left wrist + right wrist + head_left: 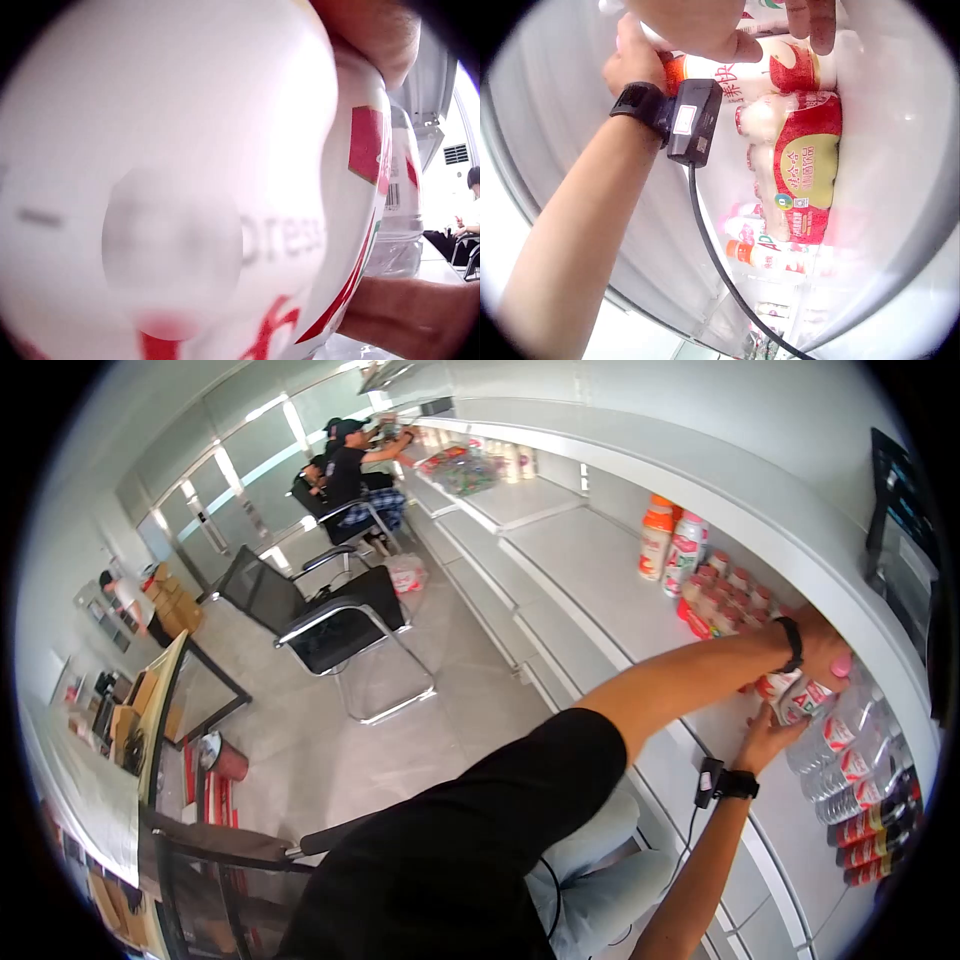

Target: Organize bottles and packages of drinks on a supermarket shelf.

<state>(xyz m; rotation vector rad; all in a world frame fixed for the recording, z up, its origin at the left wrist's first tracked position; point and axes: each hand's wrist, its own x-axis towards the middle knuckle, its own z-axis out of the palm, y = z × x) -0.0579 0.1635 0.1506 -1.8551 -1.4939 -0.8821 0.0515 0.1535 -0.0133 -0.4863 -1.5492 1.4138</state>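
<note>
Black sleeve (440, 830) sprawls closest, its arm reaching right into the shelving. Left to right, I see a mesh chair (260, 585), the long white shelf (570, 530), then an orange-capped bottle (655, 545) standing by a shrink-wrapped pack (715, 605), whose film presumably keeps its little bottles together. Further right, the left hand (820, 645) grips the neck end of a pink-capped bottle (803, 700), while the right hand (770, 740) clasps its body, thumb and fingers on either side. That bottle tilts above the shelf, between the pack and the clear water bottles (830, 735); gripping both ends probably steadies it in that low, crowded bay. Dark bottles (865, 840) sit at the far right, grouped by kind, I'd guess for tidiness. Some left fingertips are hidden, and white plastic fills the left wrist view, its lettering blurred; whether the pink-capped bottle's base touches anything, I can't tell.
</note>
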